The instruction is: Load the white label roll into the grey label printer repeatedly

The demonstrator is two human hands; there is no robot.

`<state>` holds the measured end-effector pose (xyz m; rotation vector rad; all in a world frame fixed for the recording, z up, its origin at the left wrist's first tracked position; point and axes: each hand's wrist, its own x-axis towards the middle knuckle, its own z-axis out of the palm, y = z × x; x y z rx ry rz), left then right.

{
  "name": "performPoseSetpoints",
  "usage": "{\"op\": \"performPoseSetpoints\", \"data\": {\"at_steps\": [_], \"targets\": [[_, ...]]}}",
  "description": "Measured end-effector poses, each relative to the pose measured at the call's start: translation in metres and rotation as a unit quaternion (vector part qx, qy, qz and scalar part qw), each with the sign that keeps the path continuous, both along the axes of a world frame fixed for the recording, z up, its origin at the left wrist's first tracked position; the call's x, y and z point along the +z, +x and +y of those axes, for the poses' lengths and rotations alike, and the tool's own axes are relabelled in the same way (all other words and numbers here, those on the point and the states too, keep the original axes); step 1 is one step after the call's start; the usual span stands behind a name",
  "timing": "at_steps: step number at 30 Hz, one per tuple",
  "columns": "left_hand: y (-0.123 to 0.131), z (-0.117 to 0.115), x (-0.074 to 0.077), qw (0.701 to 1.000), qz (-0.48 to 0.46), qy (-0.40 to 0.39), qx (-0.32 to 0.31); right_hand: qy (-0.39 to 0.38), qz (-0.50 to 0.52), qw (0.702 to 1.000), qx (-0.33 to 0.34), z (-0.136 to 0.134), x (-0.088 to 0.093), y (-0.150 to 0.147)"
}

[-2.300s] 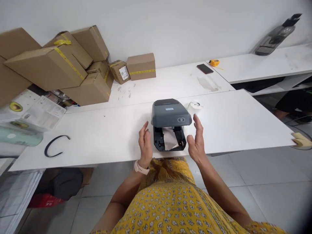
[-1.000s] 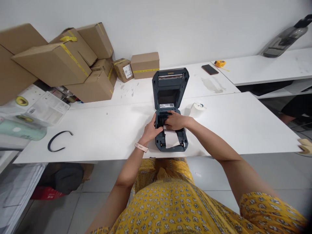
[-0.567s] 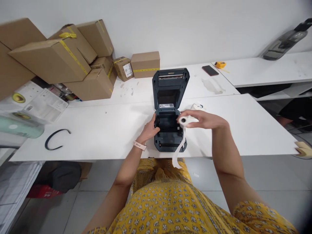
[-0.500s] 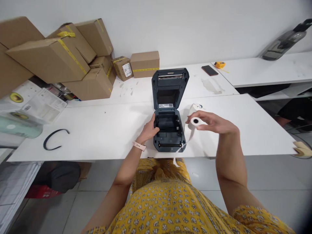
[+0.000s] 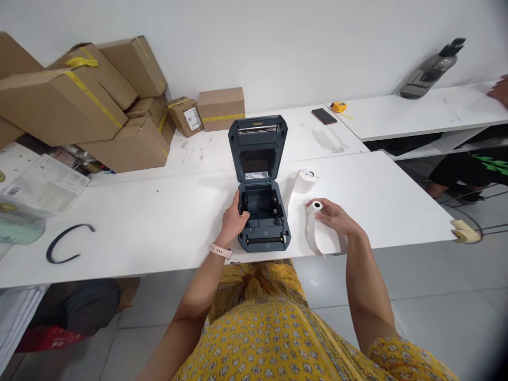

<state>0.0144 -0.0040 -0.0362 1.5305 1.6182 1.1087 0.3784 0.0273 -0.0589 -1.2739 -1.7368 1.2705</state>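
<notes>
A dark grey label printer stands on the white table with its lid raised and its roll bay showing. My left hand grips the printer's left edge, thumb over the rim and fingers along the side. To the right of the printer, my right hand holds a thin paper roll upright by its top, fingers around it. A loose strip of paper hangs from that roll toward the table's front edge. Just behind it stands a fatter white label roll with a loose end trailing left.
Cardboard boxes are piled at the back left, near a black headband. A phone and a yellow tape measure lie at the back right. A spray bottle stands on the side shelf. Another person's hand shows at the right edge.
My right hand has moved the thin roll down and away from the printer; its paper strip no longer crosses the printer's front. The left hand keeps its grip. The view has shifted right.
</notes>
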Motion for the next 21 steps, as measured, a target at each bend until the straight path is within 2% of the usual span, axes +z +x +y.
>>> {"op": "performPoseSetpoints", "data": {"at_steps": [4, 6, 9, 11, 13, 15, 18, 21], "targets": [[0.002, -0.003, 0.0, 1.0, -0.01, -0.001, 0.002, -0.028, 0.028, 0.999, -0.008, -0.004, -0.005, 0.009], [0.002, -0.003, 0.0, 1.0, -0.015, -0.002, 0.0, -0.043, 0.066, 0.996, -0.038, -0.002, -0.007, 0.018], [0.0, -0.001, -0.001, 1.0, -0.03, 0.002, -0.009, -0.041, 0.092, 0.988, -0.117, 0.013, -0.006, 0.029], [-0.001, 0.0, -0.002, 0.999, -0.041, 0.002, -0.014, -0.023, 0.081, 0.986, -0.144, 0.032, -0.001, 0.032], [-0.002, 0.001, -0.004, 0.999, -0.045, -0.003, -0.015, -0.007, 0.057, 0.99, -0.126, 0.056, 0.006, 0.029], [-0.003, 0.001, -0.006, 0.999, -0.043, -0.005, -0.015, -0.001, 0.021, 0.997, -0.078, 0.08, 0.014, 0.02], [-0.005, 0.0, -0.009, 0.999, -0.043, 0.008, -0.016, -0.043, -0.022, 0.999, -0.012, 0.109, 0.022, 0.004], [-0.005, 0.0, -0.012, 0.999, -0.043, 0.019, -0.022, -0.075, -0.01, 0.997, 0.001, 0.122, 0.026, -0.009]]}}
